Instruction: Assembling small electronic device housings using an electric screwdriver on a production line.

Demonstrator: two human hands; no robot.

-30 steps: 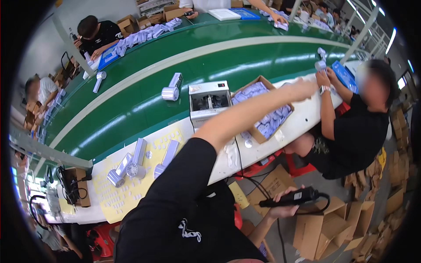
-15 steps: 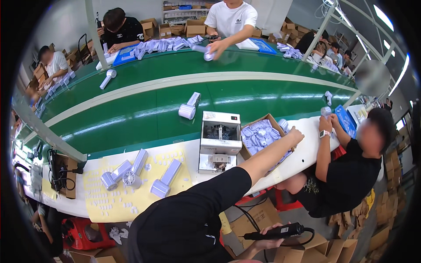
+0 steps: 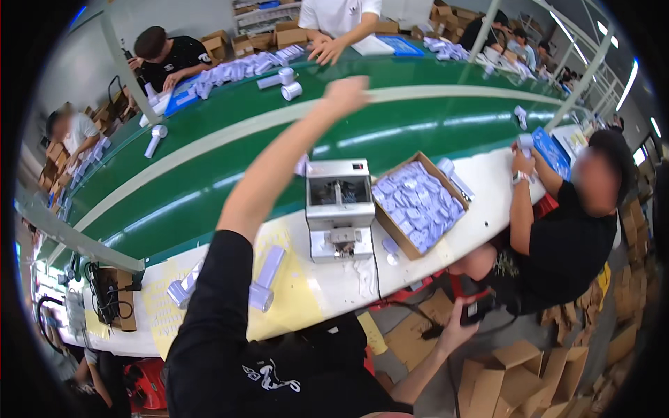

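Note:
My left hand [image 3: 348, 95] is stretched far out over the green conveyor and smeared by motion; its fingers cannot be made out. Low on the right, my right hand [image 3: 456, 330] grips a black electric screwdriver [image 3: 479, 308] with a cord, held off the bench edge. Under my left arm, a lilac handheld fan [image 3: 263, 287] lies on yellow paper, and another fan [image 3: 178, 292] is partly hidden by my sleeve. A metal screw feeder [image 3: 339, 202] stands at mid-bench. Right of it is a cardboard box [image 3: 411, 247] full of lilac plastic pieces [image 3: 418, 198].
One fan [image 3: 456, 180] lies beside the box. Two fans [image 3: 291, 90] rest on the far belt before a person in white [image 3: 341, 21]. A seated co-worker [image 3: 557, 230] is close on my right. Open cartons [image 3: 519, 376] stand on the floor; a metal post [image 3: 83, 233] rises at left.
My left arm has swung from over the box at the right to far over the conveyor. My right hand and screwdriver have risen. The person opposite has let go of a fan. The view has shifted.

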